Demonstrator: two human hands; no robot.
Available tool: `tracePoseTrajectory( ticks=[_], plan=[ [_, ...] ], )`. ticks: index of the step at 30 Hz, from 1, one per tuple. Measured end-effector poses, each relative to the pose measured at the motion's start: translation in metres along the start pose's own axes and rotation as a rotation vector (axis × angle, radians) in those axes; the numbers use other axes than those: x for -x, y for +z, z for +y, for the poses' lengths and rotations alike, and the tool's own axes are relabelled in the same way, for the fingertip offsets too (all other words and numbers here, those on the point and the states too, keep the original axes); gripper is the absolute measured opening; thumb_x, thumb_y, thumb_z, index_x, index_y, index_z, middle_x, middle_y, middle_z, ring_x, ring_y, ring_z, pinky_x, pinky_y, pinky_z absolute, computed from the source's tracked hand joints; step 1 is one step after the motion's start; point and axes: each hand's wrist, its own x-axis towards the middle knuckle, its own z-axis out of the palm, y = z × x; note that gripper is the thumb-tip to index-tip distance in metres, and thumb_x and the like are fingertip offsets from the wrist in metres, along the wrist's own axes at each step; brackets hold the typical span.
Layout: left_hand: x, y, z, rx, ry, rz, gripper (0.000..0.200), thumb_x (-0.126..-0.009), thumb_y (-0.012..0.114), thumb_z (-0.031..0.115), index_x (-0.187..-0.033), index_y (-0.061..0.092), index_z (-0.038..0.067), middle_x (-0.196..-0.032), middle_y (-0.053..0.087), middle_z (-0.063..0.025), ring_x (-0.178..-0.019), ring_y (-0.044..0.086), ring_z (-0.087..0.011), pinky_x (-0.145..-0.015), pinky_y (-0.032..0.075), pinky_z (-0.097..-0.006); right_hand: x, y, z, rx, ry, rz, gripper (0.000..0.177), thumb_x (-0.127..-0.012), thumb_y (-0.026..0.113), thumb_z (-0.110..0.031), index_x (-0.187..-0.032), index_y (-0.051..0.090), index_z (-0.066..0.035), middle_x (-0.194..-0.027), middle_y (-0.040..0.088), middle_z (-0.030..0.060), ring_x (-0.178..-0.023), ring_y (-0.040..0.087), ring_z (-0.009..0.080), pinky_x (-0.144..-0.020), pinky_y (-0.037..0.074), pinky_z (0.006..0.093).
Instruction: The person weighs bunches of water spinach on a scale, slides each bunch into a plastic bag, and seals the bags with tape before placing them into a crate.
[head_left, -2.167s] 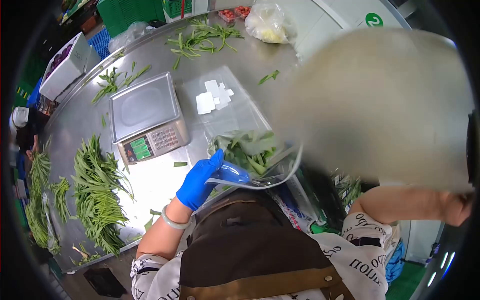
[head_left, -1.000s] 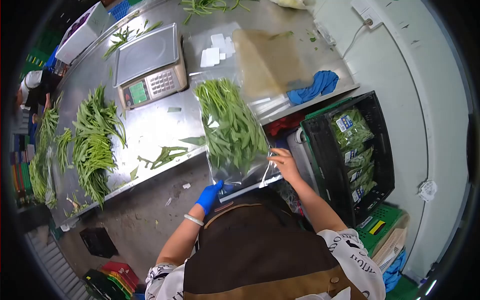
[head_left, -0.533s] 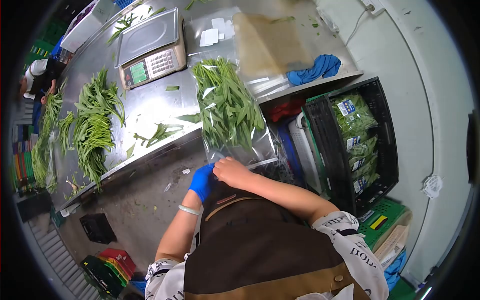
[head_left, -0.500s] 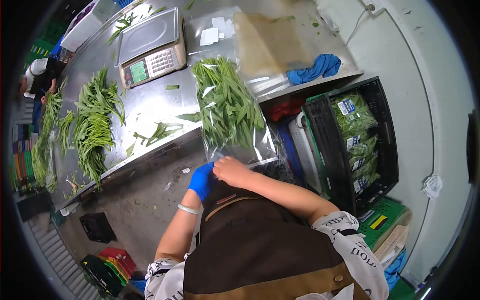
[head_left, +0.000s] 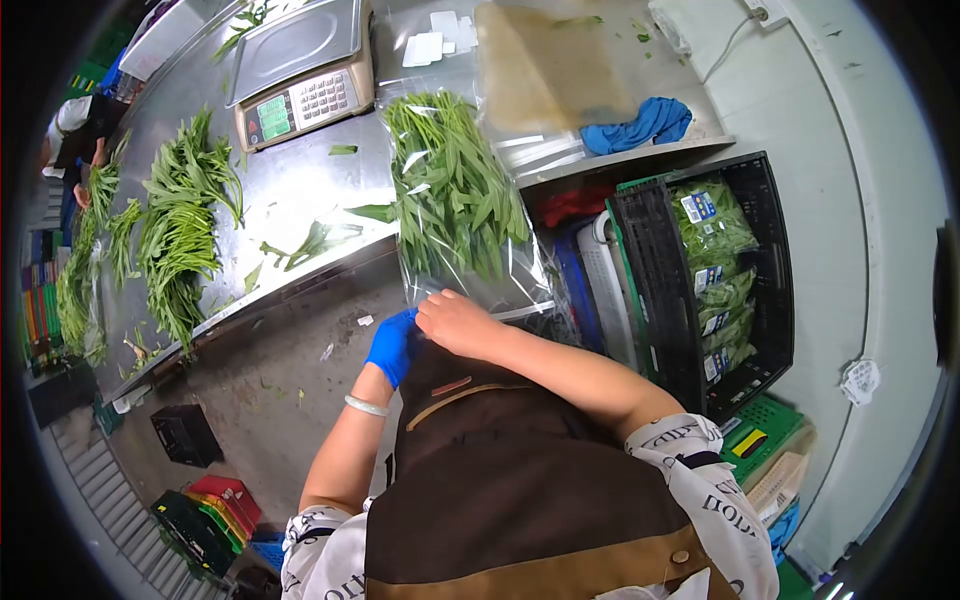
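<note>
A clear plastic bag (head_left: pixel 478 290) full of long-stemmed leafy greens (head_left: pixel 462 190) lies over the front edge of the metal table, its near end toward me. My left hand (head_left: pixel 394 346), in a blue glove, is closed on the left corner of that end. Right beside it, my bare right hand (head_left: pixel 456 322) pinches the same edge. The fingertips of both hands nearly meet and are partly hidden. Loose bunches of greens (head_left: pixel 185 235) lie to the left on the table.
A digital scale (head_left: pixel 305 100) stands behind on the metal table (head_left: pixel 300 190). A blue cloth (head_left: pixel 640 125) lies by the right edge. To the right, a black crate (head_left: pixel 775 300) holds several labelled bags of greens (head_left: pixel 715 225). At far left a person (head_left: pixel 75 140) handles greens.
The view has tipped slightly, so the table and scale sit higher in the picture. Both hands stay close together on the bag's near end, with only a slight shift.
</note>
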Motion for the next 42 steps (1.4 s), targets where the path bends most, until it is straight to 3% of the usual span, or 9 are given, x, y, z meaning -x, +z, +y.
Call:
tracePoseTrajectory(
  ticks=[7,12,15,18,24,27,35,39,42],
  plan=[
    [0.014,0.003,0.017,-0.250,0.094,-0.057,0.030,-0.095,0.046,0.016,-0.113,0.058,-0.004,-0.101,0.066,-0.0133,-0.088,0.066,-0.0233,-0.087,0.050,-0.0326,0.138,-0.003,0.036,-0.028,0.163,-0.139,0.014,-0.084,0.058,-0.020,-0.089,0.061,-0.007,-0.090,0.057,0.0071,-0.090,0.056,0.0236,-0.083,0.043,0.0369],
    [0.008,-0.029,0.026,-0.270,0.164,-0.092,0.041,-0.094,0.053,0.022,-0.130,0.050,0.002,-0.119,0.061,-0.0117,-0.110,0.058,-0.0239,-0.096,0.044,-0.0348,0.277,0.022,0.068,0.138,0.432,-0.946,0.026,-0.082,0.054,-0.014,-0.107,0.058,-0.007,-0.107,0.056,0.0093,-0.104,0.052,0.0247,-0.089,0.041,0.0379],
    [0.001,-0.032,0.025,-1.170,0.920,0.425,0.044,-0.090,0.059,0.017,-0.132,0.051,0.008,-0.124,0.058,-0.0111,-0.114,0.054,-0.0278,-0.097,0.042,-0.0347,0.207,-0.006,0.077,0.273,0.489,-0.138,0.036,-0.082,0.054,-0.010,-0.118,0.055,-0.007,-0.117,0.055,0.0109,-0.114,0.048,0.0276,-0.093,0.039,0.0405],
    [0.004,-0.006,0.052,-1.645,1.215,0.290,0.056,-0.079,0.067,0.011,-0.132,0.050,0.013,-0.129,0.053,-0.0120,-0.116,0.052,-0.0299,-0.097,0.041,-0.0398,0.111,-0.042,0.080,0.262,0.471,0.312,0.031,-0.077,0.061,-0.010,-0.108,0.057,-0.005,-0.118,0.054,0.0093,-0.118,0.046,0.0280,-0.097,0.038,0.0417],
    [-0.010,-0.004,0.087,-1.649,1.412,-0.129,0.035,-0.080,0.064,0.008,-0.114,0.064,0.011,-0.108,0.066,-0.0057,-0.100,0.061,-0.0229,-0.089,0.046,-0.0378,0.079,-0.049,0.129,-0.134,0.296,0.196,0.010,-0.083,0.060,-0.012,-0.087,0.055,-0.005,-0.110,0.062,0.0086,-0.110,0.055,0.0275,-0.094,0.043,0.0383],
    [-0.011,-0.011,0.106,-0.926,0.505,0.005,0.018,-0.089,0.060,0.011,-0.105,0.067,0.007,-0.091,0.069,-0.0039,-0.082,0.063,-0.0143,-0.076,0.049,-0.0305,0.078,-0.060,0.143,-0.663,0.565,0.202,0.015,-0.094,0.053,-0.016,-0.090,0.051,-0.002,-0.090,0.068,0.0125,-0.085,0.067,0.0239,-0.077,0.051,0.0351],
    [-0.063,-0.003,0.119,-0.662,0.199,0.077,0.038,-0.094,0.050,0.038,-0.077,0.062,0.007,-0.061,0.060,-0.0029,-0.050,0.045,-0.0093,-0.047,0.034,-0.0248,0.057,-0.009,0.183,-1.231,0.963,0.342,0.023,-0.096,0.050,-0.023,-0.084,0.052,-0.004,-0.065,0.061,0.0071,-0.056,0.059,0.0141,-0.054,0.048,0.0272],
    [-0.062,-0.001,0.117,-0.695,0.224,0.070,0.040,-0.094,0.051,0.042,-0.079,0.061,0.006,-0.061,0.060,-0.0049,-0.052,0.051,-0.0106,-0.048,0.035,-0.0232,0.034,-0.058,0.116,-0.534,0.904,0.947,0.014,-0.088,0.062,-0.012,-0.089,0.052,-0.002,-0.076,0.059,0.0046,-0.069,0.056,0.0098,-0.064,0.046,0.0250],
    [-0.067,-0.004,0.113,-0.658,0.215,0.077,0.041,-0.094,0.051,0.042,-0.076,0.061,0.006,-0.061,0.061,-0.0055,-0.049,0.047,-0.0104,-0.047,0.034,-0.0234,-0.004,-0.063,0.089,-1.387,0.627,0.233,0.030,-0.090,0.058,-0.015,-0.116,0.050,-0.002,-0.090,0.065,0.0075,-0.079,0.062,0.0127,-0.068,0.050,0.0273]
  ],
)
